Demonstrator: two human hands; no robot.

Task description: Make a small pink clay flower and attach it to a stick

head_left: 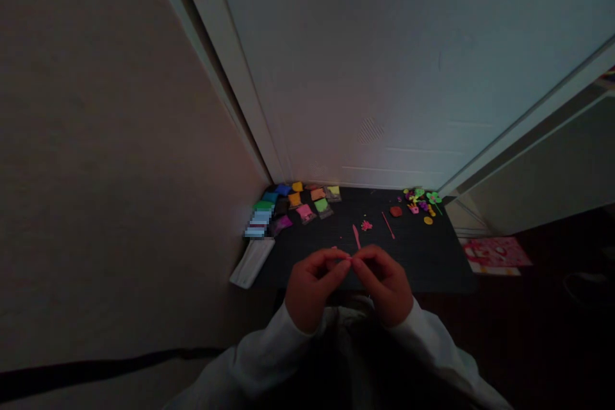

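Note:
My left hand (pixel 314 285) and my right hand (pixel 384 282) meet fingertip to fingertip over the table's front part. Thumbs and forefingers are pinched around a tiny piece of pink clay (pixel 350 258), mostly hidden by the fingers. Just beyond them lies a pink clay knife (pixel 356 236). A little heap of pink clay bits (pixel 366 225) is beside it, with a thin pink modelling stick (pixel 388 225) to the right. Another pink bit (pixel 334 247) shows partly behind my left fingers.
Packets of coloured clay (pixel 305 213) cover the dark table's (pixel 307 240) back left, near a white packet (pixel 252 262). A reddish lump (pixel 396 211) and several small colourful clay figures (pixel 423 205) occupy the back right. A white panel (pixel 360 77) rises behind; a wall (pixel 120 173) stands left.

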